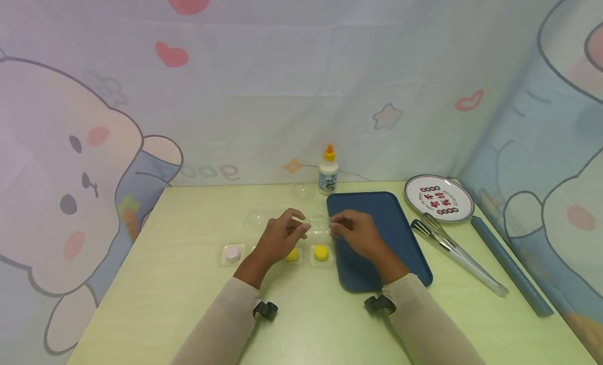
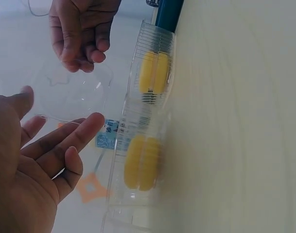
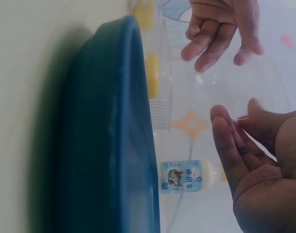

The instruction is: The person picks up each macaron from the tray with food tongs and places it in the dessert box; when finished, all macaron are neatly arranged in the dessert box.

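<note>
Table (image 1: 301, 323): pale, the base for everything here.
Blue tray (image 1: 391, 234): lies flat on the right, partly under the right forearm, nothing seen on its bare part.
Blue bar (image 1: 511, 268): along the table's right edge.
Tongs (image 1: 471, 263): beside the bar, no hand on them.
Plate (image 1: 439, 198): behind the tongs, printed in red, bare of food.
Right hand (image 1: 358, 233): thumb and fingertips pinch the rim of a clear plastic piece.
Left hand (image 1: 281, 235): fingers loosely spread, thumb apart; whether they touch that piece cannot be told.
Clear plastic piece (image 1: 318, 227): raised between the hands, behind the cakes, not yet set down.
Bottle (image 1: 328, 175): white with an orange tip, upright behind the tray.
Cakes: two yellow, one (image 1: 321, 253) in a clear case (image 1: 331, 260), and a pink one (image 1: 232, 254) farther left.
Progress: judging by this, the cakes are laid out; handling of the piece is unfinished, and plate and tray seem unused.
</note>
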`<state>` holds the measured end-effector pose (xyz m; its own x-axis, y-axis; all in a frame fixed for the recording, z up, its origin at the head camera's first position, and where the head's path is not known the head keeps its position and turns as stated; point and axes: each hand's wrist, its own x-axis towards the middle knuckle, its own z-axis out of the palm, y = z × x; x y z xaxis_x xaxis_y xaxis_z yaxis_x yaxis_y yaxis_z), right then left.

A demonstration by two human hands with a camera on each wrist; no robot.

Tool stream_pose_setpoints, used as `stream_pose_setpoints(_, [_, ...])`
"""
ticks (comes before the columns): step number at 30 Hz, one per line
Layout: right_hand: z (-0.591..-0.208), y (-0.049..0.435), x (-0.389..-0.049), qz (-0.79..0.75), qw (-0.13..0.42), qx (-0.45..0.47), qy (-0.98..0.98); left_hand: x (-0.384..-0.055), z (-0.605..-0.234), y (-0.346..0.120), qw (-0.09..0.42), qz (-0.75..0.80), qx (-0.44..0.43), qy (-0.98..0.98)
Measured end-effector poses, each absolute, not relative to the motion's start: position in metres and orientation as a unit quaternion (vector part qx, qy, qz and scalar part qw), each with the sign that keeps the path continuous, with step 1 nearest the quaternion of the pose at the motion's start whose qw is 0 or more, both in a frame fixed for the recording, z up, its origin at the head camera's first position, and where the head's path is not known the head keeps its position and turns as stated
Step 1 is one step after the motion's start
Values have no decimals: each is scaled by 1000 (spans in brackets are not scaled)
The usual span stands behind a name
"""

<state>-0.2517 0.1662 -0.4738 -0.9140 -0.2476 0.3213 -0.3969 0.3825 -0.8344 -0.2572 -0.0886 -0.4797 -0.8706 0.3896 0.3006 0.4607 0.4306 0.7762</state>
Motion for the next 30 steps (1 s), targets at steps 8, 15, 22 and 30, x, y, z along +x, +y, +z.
stream_pose_setpoints(8, [-475,168,-255,523,78,193,-827,-258,-479,-89,42,-471,-258,-843])
stream_pose_setpoints(15, [-478,172,-256,532,55,203,-820,-260,-480,-92,54,-447,-275,-849])
stream_pose_setpoints(22, [-479,175,-254,551,-15,186,-814,-261,-484,-98,63,-436,-307,-844])
stream_pose_setpoints(30, [-477,175,-253,555,-43,201,-806,-261,-488,-100,79,-415,-336,-842])
